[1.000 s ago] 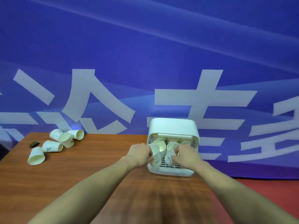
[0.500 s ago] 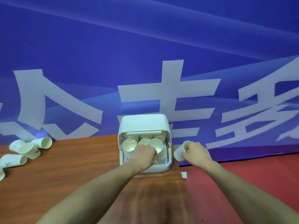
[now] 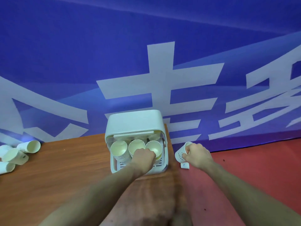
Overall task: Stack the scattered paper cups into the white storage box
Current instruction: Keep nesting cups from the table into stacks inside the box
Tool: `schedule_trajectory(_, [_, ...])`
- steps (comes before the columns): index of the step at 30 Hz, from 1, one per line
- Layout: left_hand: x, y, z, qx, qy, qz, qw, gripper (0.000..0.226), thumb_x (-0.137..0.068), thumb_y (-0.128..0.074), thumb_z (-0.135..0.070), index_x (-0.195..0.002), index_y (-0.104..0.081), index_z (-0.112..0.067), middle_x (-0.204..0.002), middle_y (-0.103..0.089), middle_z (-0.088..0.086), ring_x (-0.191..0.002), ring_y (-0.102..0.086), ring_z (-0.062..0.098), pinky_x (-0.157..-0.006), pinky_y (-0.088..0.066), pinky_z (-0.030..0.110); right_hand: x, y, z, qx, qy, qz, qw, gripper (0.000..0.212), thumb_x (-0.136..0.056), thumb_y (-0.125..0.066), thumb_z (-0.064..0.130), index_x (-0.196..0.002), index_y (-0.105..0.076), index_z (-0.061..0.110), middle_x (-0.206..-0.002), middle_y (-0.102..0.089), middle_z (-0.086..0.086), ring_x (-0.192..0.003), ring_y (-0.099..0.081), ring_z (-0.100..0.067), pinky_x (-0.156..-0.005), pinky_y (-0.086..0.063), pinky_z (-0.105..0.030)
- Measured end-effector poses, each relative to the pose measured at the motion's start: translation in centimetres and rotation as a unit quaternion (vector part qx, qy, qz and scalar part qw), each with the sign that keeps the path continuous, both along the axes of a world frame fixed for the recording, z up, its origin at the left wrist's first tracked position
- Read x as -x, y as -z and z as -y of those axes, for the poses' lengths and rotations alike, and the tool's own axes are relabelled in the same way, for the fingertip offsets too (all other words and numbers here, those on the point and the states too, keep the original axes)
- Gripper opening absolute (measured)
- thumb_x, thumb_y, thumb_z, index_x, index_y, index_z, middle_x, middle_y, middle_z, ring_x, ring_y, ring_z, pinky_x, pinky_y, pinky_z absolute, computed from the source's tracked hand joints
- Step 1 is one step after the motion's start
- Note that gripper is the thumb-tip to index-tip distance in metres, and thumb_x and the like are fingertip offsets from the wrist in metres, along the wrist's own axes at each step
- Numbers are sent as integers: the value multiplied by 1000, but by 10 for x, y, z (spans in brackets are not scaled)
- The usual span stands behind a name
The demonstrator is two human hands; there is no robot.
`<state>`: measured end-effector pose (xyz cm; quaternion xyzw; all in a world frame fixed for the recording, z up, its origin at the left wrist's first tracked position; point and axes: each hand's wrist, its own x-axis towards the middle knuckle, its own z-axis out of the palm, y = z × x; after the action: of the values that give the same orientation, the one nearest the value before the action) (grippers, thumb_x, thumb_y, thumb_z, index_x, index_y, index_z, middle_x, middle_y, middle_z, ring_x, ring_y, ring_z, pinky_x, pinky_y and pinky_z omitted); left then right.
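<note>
The white storage box stands at the table's far right edge with its front open. Three stacks of paper cups lie side by side inside it, mouths toward me. My left hand reaches into the box, its curled fingers around the right-hand cup. My right hand holds a single printed paper cup to the right of the box, past the table edge and over the red floor. Several loose cups lie on their sides at the table's far left.
The brown wooden table ends just right of the box. A small white scrap lies on the red floor below my right hand. A blue banner with large white characters hangs close behind.
My right hand has drawn one cup out of the box and away to the right, off the table edge. My left hand stays on the cups in the box. The view has panned right.
</note>
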<state>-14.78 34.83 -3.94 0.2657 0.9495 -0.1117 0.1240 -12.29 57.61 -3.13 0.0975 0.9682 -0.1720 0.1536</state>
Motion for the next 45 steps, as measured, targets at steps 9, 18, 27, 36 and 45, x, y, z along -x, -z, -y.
schedule_trajectory(9, [15,20,-6,9,-3,16,1000,29,-99,-44,-34,-110,-65,-16,-107,-67,10,-97,-64,31,-67,-39,32,12,16,4,-13,-49,-16,999,23,-90,-57,37,-93,-66,16,-96,-66,-6,-90,-64,-26,-70,-46,-31])
schedule_trajectory(18, [10,9,6,-52,-14,9,999,40,-97,-47,-45,-127,-58,-22,-111,-69,4,-103,-63,27,-79,-45,33,4,-12,27,-45,-153,-95,983,24,-92,-49,36,-79,-57,17,-76,-61,-5,-75,-59,-30,-61,-34,-31])
schedule_trajectory(27, [-2,-8,38,-90,-39,-19,995,36,-93,-46,-53,-108,-64,-26,-93,-71,1,-86,-64,27,-66,-42,31,-2,-27,69,-62,-234,-125,962,23,-96,-44,34,-77,-46,21,-81,-59,-8,-77,-54,-34,-61,-29,-33])
schedule_trajectory(36, [-7,7,90,-90,-65,41,993,38,-90,-52,-58,-108,-62,-26,-99,-69,0,-91,-64,24,-74,-48,32,18,-3,102,-211,-312,-48,925,15,-92,-52,12,-100,-62,20,-100,-69,-3,-93,-65,-29,-64,-33,-30])
schedule_trajectory(45, [1,16,104,-60,-45,64,995,37,-91,-53,-52,-110,-62,-20,-103,-70,5,-96,-64,29,-75,-45,33,36,22,109,-211,-325,18,922,22,-89,-52,8,-106,-63,16,-106,-68,-5,-98,-65,-28,-65,-35,-31])
